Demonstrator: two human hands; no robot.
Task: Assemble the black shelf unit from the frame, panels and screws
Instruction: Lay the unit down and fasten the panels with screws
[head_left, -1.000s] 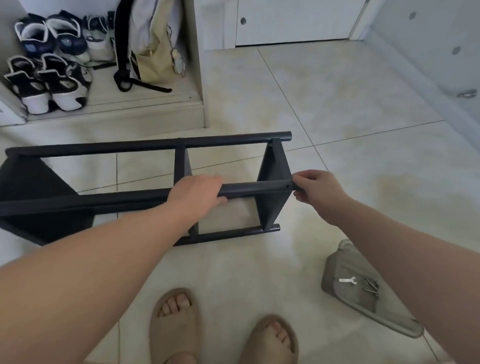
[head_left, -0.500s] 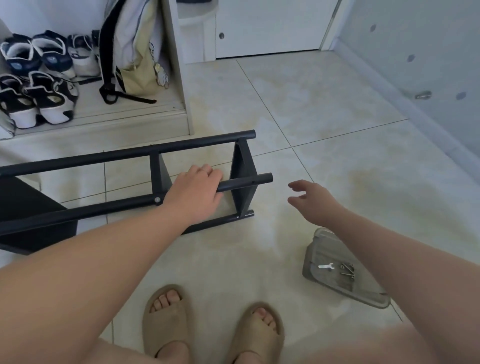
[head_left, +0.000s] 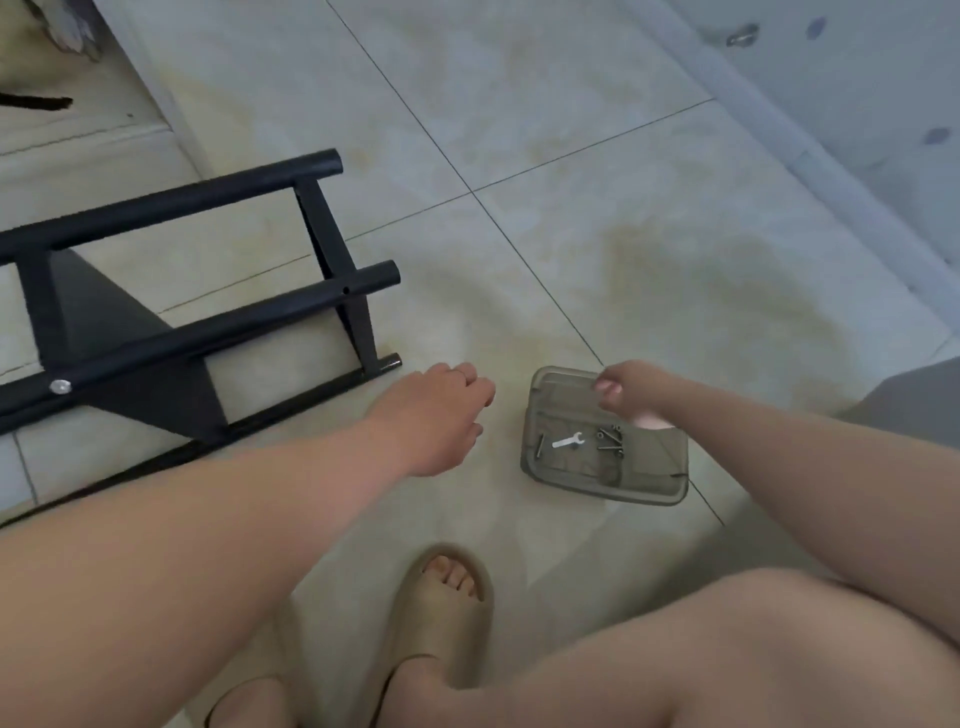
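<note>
We see the person's left hand (head_left: 431, 415) hovering over the pale tiled floor (head_left: 649, 270), palm down. Its fingers are loosely curled and it holds nothing.

The right hand (head_left: 631, 392) hangs over the far rim of a smoky clear plastic tray (head_left: 602, 486). Its fingers are curled downward and the thumb points toward the left hand. We cannot tell whether it grips the rim or only hovers at it.

The tray sits on the floor just right of the left hand. Inside it, below the right hand, lie a small silver wrench (head_left: 568, 442) and a cluster of dark screws (head_left: 609, 439).

The black shelf frame (head_left: 208, 332) lies on its side on the floor, left of the left hand and apart from it. Its lowest tube ends just beyond the knuckles. It is matte black, with three long round tubes running away to the left, joined by flat crosspieces. A dark panel (head_left: 104, 322) is set between the tubes. A silver screw head (head_left: 61, 386) shines on the middle tube, far to the left. That tube has a small hole near its open end.

Nearer to us than both hands, a foot rests in a beige sandal (head_left: 441, 608).
</note>
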